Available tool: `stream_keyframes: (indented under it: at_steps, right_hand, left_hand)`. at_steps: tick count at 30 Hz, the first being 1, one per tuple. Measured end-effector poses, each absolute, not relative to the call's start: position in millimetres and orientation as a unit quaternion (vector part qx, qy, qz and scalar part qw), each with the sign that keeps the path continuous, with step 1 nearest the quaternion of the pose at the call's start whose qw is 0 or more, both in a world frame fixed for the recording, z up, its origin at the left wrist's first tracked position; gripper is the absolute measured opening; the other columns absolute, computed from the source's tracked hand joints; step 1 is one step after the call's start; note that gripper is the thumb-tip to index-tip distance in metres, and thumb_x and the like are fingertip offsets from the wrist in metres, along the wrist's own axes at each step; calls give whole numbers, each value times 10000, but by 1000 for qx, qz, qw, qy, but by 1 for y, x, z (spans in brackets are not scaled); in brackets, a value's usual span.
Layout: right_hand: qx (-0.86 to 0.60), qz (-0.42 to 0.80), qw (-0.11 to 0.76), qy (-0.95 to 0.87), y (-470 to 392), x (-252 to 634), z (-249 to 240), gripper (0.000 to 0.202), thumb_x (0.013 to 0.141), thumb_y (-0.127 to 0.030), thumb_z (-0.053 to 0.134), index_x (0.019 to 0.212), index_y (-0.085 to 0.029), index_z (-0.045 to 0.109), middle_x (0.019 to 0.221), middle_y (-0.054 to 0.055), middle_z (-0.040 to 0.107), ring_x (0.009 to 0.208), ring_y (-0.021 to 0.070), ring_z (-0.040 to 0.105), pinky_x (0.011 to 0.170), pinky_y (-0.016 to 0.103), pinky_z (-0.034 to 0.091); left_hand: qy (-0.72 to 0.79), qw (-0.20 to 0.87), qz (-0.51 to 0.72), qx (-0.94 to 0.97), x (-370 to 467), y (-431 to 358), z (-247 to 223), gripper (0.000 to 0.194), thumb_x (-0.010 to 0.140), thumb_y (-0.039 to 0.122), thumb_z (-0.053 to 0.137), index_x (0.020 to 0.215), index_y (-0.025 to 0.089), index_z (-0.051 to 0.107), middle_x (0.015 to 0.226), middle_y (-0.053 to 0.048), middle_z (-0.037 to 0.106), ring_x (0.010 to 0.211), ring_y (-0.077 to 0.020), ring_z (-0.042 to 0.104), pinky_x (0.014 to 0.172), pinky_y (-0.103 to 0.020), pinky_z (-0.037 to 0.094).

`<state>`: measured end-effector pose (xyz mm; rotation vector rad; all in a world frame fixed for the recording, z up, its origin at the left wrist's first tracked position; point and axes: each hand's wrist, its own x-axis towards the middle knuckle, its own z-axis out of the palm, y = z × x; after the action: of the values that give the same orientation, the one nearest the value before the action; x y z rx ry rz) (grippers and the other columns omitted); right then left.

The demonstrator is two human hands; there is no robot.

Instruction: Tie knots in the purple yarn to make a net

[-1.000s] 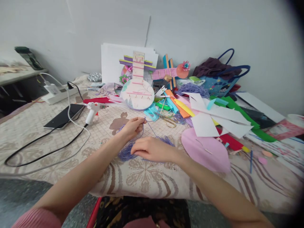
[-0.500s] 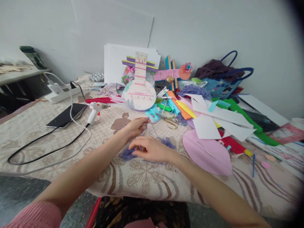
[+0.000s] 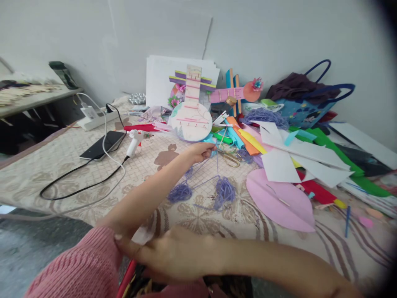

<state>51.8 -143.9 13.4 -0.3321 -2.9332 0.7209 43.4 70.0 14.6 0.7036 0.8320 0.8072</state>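
My left hand (image 3: 202, 152) is closed in a pinch on purple yarn (image 3: 217, 163), held a little above the tablecloth. Strands run down from its fingertips to two loose bundles, a left yarn bundle (image 3: 180, 192) and a right yarn bundle (image 3: 225, 192). Low in front of me, my right hand (image 3: 176, 252) reaches across to the pink knitted sleeve (image 3: 80, 265) on my left arm. Its fingertips are at the cuff near the elbow and look closed on it; part of the hand is blurred. Gold-handled scissors (image 3: 232, 159) lie just right of my left hand.
A white glue gun (image 3: 134, 142), a black tablet (image 3: 102, 145) and a power strip (image 3: 96, 120) with cables are on the left. Decorated cardboard instruments (image 3: 191, 121) stand at the back. Right lie white board scraps (image 3: 281, 165), a pink leaf-shaped sheet (image 3: 279, 203) and a blue bag (image 3: 307, 109).
My right hand has left the yarn and moved down-left to my left sleeve. My left hand has moved forward and right, still pinching yarn. The view has shifted left.
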Motion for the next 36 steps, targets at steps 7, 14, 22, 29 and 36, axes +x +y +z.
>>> stream_keyframes:
  at_steps: [7,14,22,29,36]
  right_hand:
    - [-130,198,186,-953,-109,89,35,373,907,-247,359,1268,-194,441,954,52,646,771,119,570,647,238,436]
    - [-436,208,294,-824,-51,185,55,208,860,-273,478,993,-180,608,839,35,603,601,97,497,577,238,408]
    - [-411,178,98,-889,-70,200,26,579,785,-361,600,1319,-260,401,1285,86,421,914,170,550,764,287,449]
    - [-430,31,69,-900,-53,179,17,195,848,-125,422,920,-180,596,1005,65,533,632,102,498,565,231,371]
    - [-381,180,245,-873,-38,170,68,77,832,-165,490,839,-171,566,775,0,566,652,87,490,617,222,374]
  left_hand:
    - [362,778,375,352,22,55,16,246,801,51,521,563,100,487,504,18,479,340,19,216,300,-105,125]
    - [342,765,411,359,-8,39,9,140,718,98,643,619,84,546,573,2,524,370,19,279,316,-106,161]
    - [341,764,413,361,-3,33,12,130,711,98,643,625,89,545,604,-13,544,378,18,287,325,-106,167]
    - [341,761,413,367,-4,29,11,130,708,103,650,633,88,544,604,-7,545,380,20,276,332,-102,169]
    - [350,756,409,374,-4,32,9,167,684,137,687,610,102,542,545,13,517,375,6,316,336,-118,192]
